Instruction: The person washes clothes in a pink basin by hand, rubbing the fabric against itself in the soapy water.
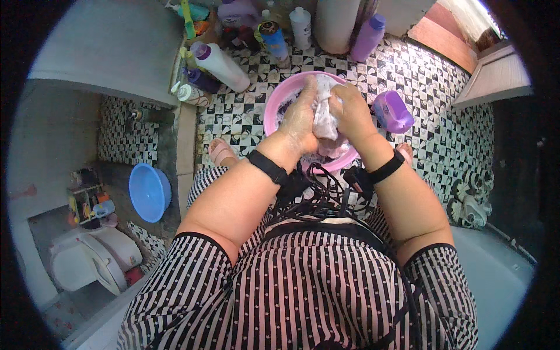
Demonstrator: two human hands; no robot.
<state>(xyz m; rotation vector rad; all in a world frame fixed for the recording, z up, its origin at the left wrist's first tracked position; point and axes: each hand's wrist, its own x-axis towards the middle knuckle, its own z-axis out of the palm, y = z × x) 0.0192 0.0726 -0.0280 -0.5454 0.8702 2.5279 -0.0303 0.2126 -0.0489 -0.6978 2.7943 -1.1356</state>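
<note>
Bunched wet white cloth (326, 107) hangs between my two hands above a pink plastic basin (272, 114). My left hand (302, 113) grips it from the left side, thumb pointing away from me. From the right, my right hand (352, 107) has its fingers curled over the cloth's upper part. A pinkish, wet part of fabric (333, 148) droops beneath the white cloth into the basin. Suds and dark water show inside along the basin's left side and near edge; my hands and the cloth hide the middle.
A purple plastic container (393, 113) stands right of the basin. Several bottles, among them a white bottle with a purple cap (223, 68) and a lilac bottle (369, 38), line the far side. Left, beyond a raised ledge (186, 144), are a blue basin (149, 192) and a toilet (94, 258).
</note>
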